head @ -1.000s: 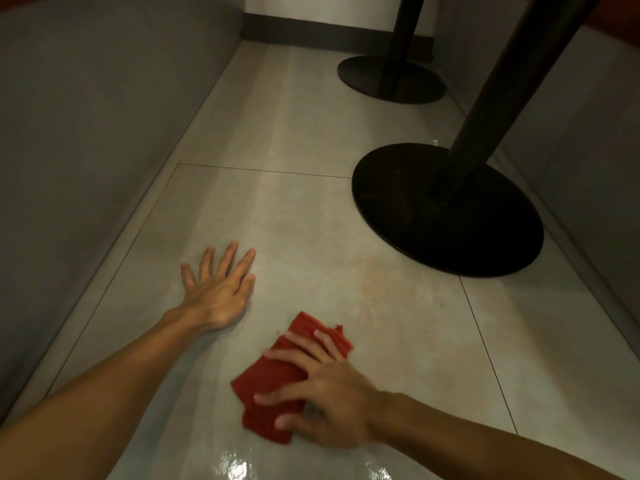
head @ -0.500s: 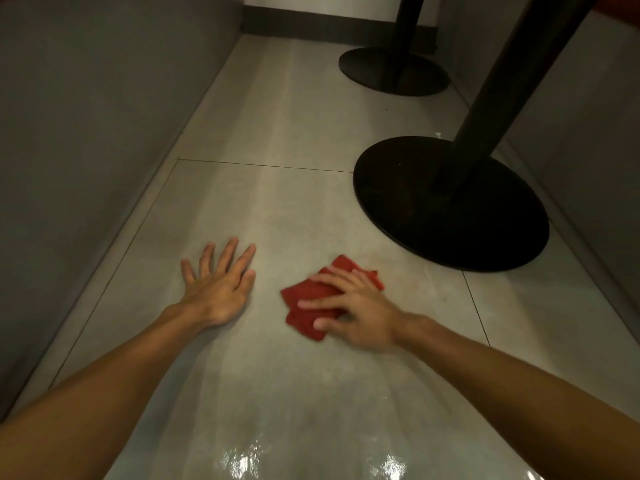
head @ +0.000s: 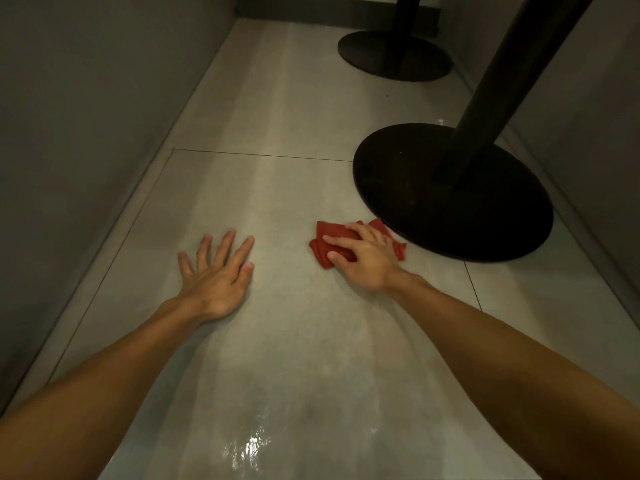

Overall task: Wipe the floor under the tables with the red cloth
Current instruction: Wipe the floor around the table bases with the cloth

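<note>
Grey floor tiles [head: 294, 341] fill a narrow passage between two plain grey walls, and closest to the person a wet patch [head: 247, 448] on the tile shines with small white reflections. Both bare forearms reach forward over this patch. Left hand [head: 216, 275] lies flat on the tile, palm down, its fingers straight and spread apart, and it holds nothing. A little further and to the right, the right hand [head: 363, 258] presses down on the red cloth [head: 332, 237], with the fingers laid over the top of it, slightly apart. The cloth is crumpled and lies on the floor just beside the rim of a round black table base [head: 433, 202]; whether its far corner touches the rim, I cannot tell. From this base a thick black pole [head: 495, 98] rises out of the view. A thin tile joint [head: 263, 155] crosses the floor beyond the hands. Behind the base a small white bit [head: 440, 122] lies on the tile. Further away stands a second black base [head: 374, 57] with its own pole, and a dark skirting strip [head: 311, 12] closes the passage.
</note>
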